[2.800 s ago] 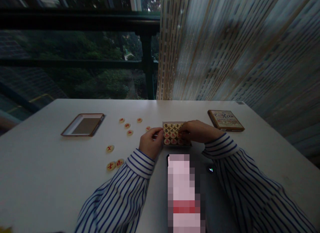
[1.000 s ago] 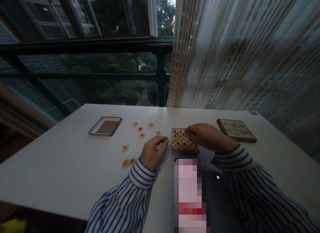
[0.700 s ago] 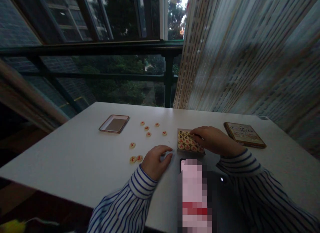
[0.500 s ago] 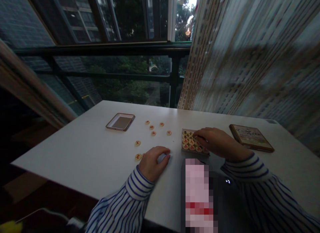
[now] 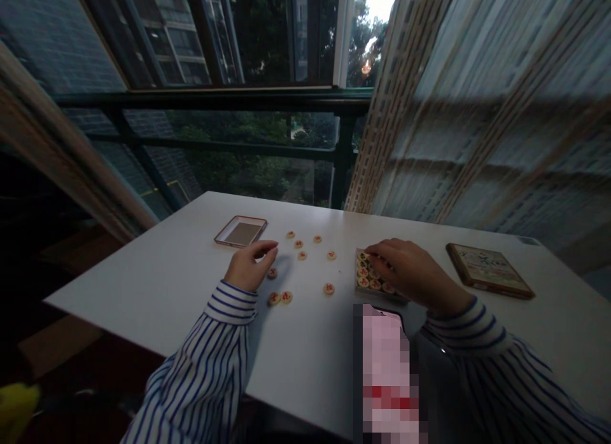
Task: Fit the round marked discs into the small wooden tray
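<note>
My left hand [image 5: 251,266] hovers over the left half of the white table with thumb and forefinger apart and nothing seen between them. Just right of it lies a Chinese chess piece [image 5: 272,273], round and pale with a red character. My right hand [image 5: 413,272] bends over a shallow box [image 5: 382,295] packed with rows of such pieces [image 5: 363,282]. Its fingers are pressed together and point down at the box's far left part. The fingertips touch the pieces there; whether they grip one is hidden. A single piece [image 5: 329,289] lies left of the box.
Several loose pieces [image 5: 302,256] are scattered mid-table, two [image 5: 279,298] of them touching. An open tray-like lid [image 5: 228,243] stands at the back left. Right of my right hand lies a flat printed box [image 5: 491,269]. A pixelated pink area [image 5: 386,355] covers the near edge.
My left hand has lifted away to the left and back, uncovering a piece near the box and the pair of pieces. My right hand stays over the box. The camera view shifted slightly.
</note>
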`<state>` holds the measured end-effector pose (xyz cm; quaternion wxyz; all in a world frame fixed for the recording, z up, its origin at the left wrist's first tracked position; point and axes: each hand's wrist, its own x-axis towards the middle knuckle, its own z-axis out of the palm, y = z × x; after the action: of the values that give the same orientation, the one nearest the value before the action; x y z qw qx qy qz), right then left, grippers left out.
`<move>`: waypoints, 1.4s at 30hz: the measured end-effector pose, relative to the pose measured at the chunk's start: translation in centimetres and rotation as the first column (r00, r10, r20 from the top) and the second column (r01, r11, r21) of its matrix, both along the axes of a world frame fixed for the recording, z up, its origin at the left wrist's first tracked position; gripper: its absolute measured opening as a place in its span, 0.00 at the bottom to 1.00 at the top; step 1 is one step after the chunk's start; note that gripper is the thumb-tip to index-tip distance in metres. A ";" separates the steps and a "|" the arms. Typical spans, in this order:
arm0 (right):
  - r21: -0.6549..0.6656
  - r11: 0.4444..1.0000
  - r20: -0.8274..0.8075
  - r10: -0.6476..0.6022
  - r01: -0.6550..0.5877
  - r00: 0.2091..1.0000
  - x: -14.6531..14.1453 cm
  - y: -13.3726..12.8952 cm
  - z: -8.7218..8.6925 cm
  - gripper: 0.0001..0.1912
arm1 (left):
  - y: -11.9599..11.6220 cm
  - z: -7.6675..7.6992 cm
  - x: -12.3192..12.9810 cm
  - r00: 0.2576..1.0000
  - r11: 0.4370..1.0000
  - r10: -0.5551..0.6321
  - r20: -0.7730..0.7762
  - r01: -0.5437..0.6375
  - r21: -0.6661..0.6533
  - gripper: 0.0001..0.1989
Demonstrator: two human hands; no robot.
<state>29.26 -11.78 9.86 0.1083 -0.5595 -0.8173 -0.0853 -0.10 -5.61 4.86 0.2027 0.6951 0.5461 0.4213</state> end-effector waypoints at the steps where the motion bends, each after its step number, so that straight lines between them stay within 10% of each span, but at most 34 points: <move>1: -0.001 1.000 -0.005 0.001 -0.001 1.000 -0.3 0.1 0.2 0.15 | 0.6 0.1 0.2 1.000 1.000 -0.001 0.002 0.001 -0.003 0.16; 17: -0.110 0.993 -0.098 0.033 -0.043 0.995 -6.3 3.1 -2.3 0.15 | 4.9 -3.5 4.0 0.967 0.991 -0.134 -0.215 0.130 -0.032 0.13; 42: -0.103 0.985 -0.175 0.121 -0.141 0.977 -6.2 3.5 -5.7 0.13 | 4.5 -4.8 5.3 0.842 0.996 -0.089 -0.532 0.092 -0.020 0.14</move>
<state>23.06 -8.29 4.16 0.1497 -0.5149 -0.8439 0.0166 5.17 -1.08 0.03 0.0612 0.8101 0.5463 0.2039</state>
